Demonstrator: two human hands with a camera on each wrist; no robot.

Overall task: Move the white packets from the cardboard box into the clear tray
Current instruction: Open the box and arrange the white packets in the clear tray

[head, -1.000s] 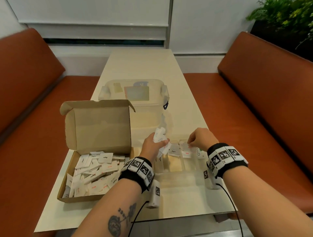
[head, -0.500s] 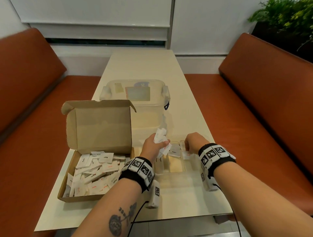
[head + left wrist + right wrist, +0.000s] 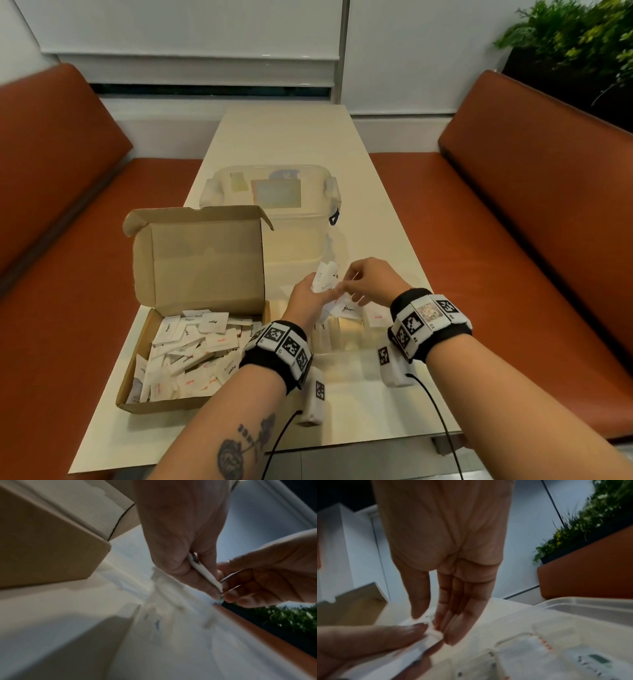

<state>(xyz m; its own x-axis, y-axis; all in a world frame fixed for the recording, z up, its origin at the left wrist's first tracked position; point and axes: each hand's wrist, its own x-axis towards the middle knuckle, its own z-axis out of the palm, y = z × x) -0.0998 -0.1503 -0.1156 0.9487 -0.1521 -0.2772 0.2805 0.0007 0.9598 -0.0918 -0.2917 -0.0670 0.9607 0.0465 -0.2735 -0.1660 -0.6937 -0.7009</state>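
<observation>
two orange benches (image 3: pixel 534 212) flank the cream table (image 3: pixel 284 137); left hand (image 3: pixel 308 298) grips packets (image 3: pixel 323 279), right hand (image 3: pixel 371 284) pinches one.

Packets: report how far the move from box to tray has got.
Done: a few packets already lie in the clear tray. In hand: the left hand holds a small bunch of packets, and the right hand is pinching one from it. Left: most packets still fill the cardboard box.
</observation>
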